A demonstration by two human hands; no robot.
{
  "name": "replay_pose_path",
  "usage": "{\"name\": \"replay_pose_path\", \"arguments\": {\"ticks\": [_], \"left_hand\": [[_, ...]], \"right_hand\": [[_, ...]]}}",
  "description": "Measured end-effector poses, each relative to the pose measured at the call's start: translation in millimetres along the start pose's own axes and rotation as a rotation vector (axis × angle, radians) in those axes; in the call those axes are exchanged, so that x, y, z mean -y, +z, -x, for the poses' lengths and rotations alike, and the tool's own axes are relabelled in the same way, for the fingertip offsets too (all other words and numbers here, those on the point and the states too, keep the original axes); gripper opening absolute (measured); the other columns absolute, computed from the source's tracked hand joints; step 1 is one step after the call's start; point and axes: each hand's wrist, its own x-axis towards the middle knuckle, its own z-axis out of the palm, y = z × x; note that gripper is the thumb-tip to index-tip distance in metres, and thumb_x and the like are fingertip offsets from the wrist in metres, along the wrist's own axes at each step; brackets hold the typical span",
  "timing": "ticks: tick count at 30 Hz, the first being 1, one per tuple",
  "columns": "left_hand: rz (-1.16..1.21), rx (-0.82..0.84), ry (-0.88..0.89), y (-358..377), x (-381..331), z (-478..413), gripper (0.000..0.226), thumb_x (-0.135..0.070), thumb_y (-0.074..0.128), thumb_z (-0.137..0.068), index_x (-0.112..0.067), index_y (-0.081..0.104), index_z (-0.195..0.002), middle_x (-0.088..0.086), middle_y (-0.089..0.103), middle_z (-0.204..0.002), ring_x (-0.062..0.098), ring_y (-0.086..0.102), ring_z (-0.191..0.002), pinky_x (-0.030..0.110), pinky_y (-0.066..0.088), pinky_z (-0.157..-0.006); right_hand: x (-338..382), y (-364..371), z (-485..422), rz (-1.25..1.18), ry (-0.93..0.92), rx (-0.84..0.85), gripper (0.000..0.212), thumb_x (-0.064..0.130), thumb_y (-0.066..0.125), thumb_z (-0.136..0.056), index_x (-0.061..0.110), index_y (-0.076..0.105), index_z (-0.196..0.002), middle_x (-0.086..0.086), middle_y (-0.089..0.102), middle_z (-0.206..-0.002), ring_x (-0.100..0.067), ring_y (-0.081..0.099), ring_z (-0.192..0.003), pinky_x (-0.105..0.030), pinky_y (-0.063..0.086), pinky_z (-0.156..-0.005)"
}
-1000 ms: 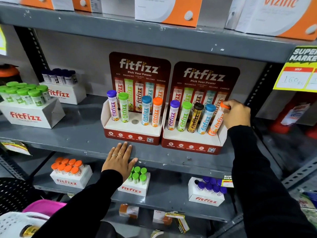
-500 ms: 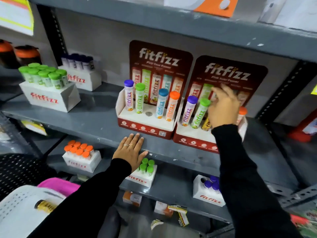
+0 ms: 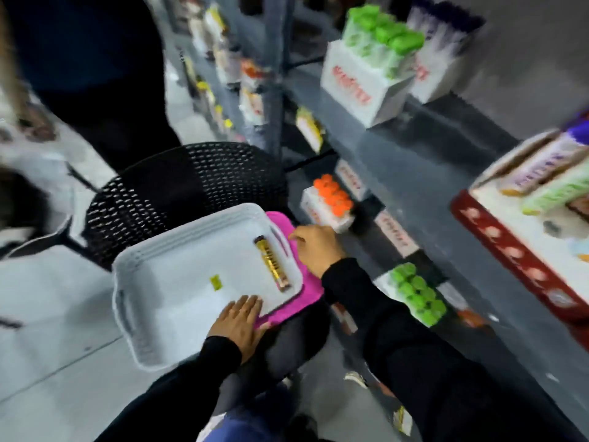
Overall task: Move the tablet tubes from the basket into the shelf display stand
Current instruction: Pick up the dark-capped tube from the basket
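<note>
A white basket (image 3: 204, 282) sits low in the near left of the scene, on top of a pink basket (image 3: 288, 282) whose edge shows along its right side. Both rest on a black mesh chair (image 3: 178, 186). One gold tablet tube (image 3: 272, 263) lies flat inside the white basket, close to its right wall, and a small yellow sticker (image 3: 215, 282) marks the basket floor further left.

The left hand (image 3: 239, 323) lies open and flat, fingers spread, on the near rim of the white basket. The right hand (image 3: 315, 247) hovers over the pink edge just right of the tube, fingers loosely curled and holding nothing; it does not touch the tube.

To the right runs a grey shelf (image 3: 414, 173). At its far right edge stands the red and white display stand (image 3: 510, 247), with what look like a purple tube (image 3: 548, 161) and a green tube (image 3: 561, 193) in it, though blur smears them. Further along are a white box of green-capped tubes (image 3: 369, 68), and on a lower shelf a box of orange-capped tubes (image 3: 331, 202).
</note>
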Motion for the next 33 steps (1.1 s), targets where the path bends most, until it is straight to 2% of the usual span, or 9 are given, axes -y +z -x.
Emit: {"name": "replay_pose_path", "arguments": {"ticks": [4,7,9,12,17,22,27,30,33], "left_hand": [[0.004,-0.007,-0.012,16,32,27,0.078,-0.045,0.0,-0.097,-0.014,0.072,-0.092,0.001,0.074,-0.091,0.018,0.07,-0.082,0.032,0.057,-0.062],[0.043,-0.062,0.03,12,41,33,0.05,-0.039,0.026,-0.088,-0.018,0.072,-0.087,-0.003,0.075,-0.082,0.014,0.07,-0.075,0.022,0.054,-0.058],[0.09,-0.096,0.069,10,43,32,0.034,-0.034,0.035,-0.075,-0.022,0.063,-0.091,-0.003,0.074,-0.079,0.015,0.07,-0.073,0.022,0.055,-0.056],[0.184,-0.063,0.063,14,48,32,0.023,-0.03,0.037,-0.075,-0.021,0.047,-0.093,0.002,0.072,-0.081,0.02,0.068,-0.074,0.027,0.056,-0.055],[0.239,0.043,0.037,18,45,34,0.022,-0.025,0.042,-0.09,-0.013,0.049,-0.107,0.013,0.064,-0.107,0.032,0.056,-0.101,0.039,0.052,-0.076],[0.204,0.107,-0.015,16,43,33,0.033,-0.028,0.032,-0.096,-0.014,0.041,-0.124,0.009,0.049,-0.132,0.026,0.04,-0.122,0.039,0.043,-0.091],[0.268,0.012,0.017,19,43,36,0.042,-0.042,0.016,-0.086,-0.019,0.041,-0.111,0.016,0.064,-0.111,0.033,0.059,-0.102,0.044,0.055,-0.075],[0.308,0.069,-0.112,9,38,34,0.083,-0.067,-0.002,-0.074,-0.021,0.046,-0.124,0.007,0.053,-0.131,0.025,0.047,-0.12,0.037,0.042,-0.096],[0.284,0.035,-0.101,1,34,34,0.1,-0.075,-0.006,-0.066,-0.017,0.049,-0.125,0.005,0.053,-0.132,0.022,0.047,-0.12,0.031,0.038,-0.097]], "right_hand": [[19,43,-38,0.09,0.025,0.276,0.033,0.003,0.047,-0.091,0.011,0.066,-0.117,-0.014,0.069,-0.12,-0.032,0.062,-0.113,-0.036,0.049,-0.092],[28,79,-68,0.133,0.049,0.359,0.033,0.007,0.048,-0.091,0.013,0.061,-0.122,-0.014,0.065,-0.125,-0.031,0.06,-0.114,-0.036,0.05,-0.093],[31,98,-84,0.149,0.103,0.427,0.032,0.01,0.05,-0.093,0.007,0.056,-0.125,-0.017,0.059,-0.13,-0.032,0.055,-0.121,-0.036,0.045,-0.101],[36,121,-96,0.254,0.118,0.499,0.03,0.015,0.047,-0.098,0.003,0.052,-0.125,-0.018,0.057,-0.131,-0.032,0.052,-0.124,-0.037,0.038,-0.11],[40,143,-88,0.277,0.114,0.453,0.03,0.011,0.047,-0.098,0.005,0.044,-0.127,-0.019,0.049,-0.128,-0.039,0.057,-0.112,-0.044,0.048,-0.091],[55,136,-81,0.156,0.106,0.548,0.045,0.006,0.052,-0.09,0.006,0.032,-0.131,-0.018,0.058,-0.124,-0.039,0.057,-0.111,-0.044,0.049,-0.089],[63,91,-82,0.315,0.045,0.567,0.029,0.01,0.051,-0.091,0.002,0.057,-0.119,-0.02,0.061,-0.124,-0.036,0.059,-0.113,-0.039,0.052,-0.092],[60,51,-75,0.443,-0.013,0.59,0.014,0.009,0.051,-0.09,0.007,0.063,-0.098,-0.015,0.065,-0.119,-0.031,0.061,-0.113,-0.035,0.053,-0.087],[50,11,-59,0.461,-0.037,0.662,0.008,0.008,0.055,-0.087,0.006,0.062,-0.083,-0.01,0.068,-0.097,-0.029,0.065,-0.1,-0.033,0.051,-0.075]]}}
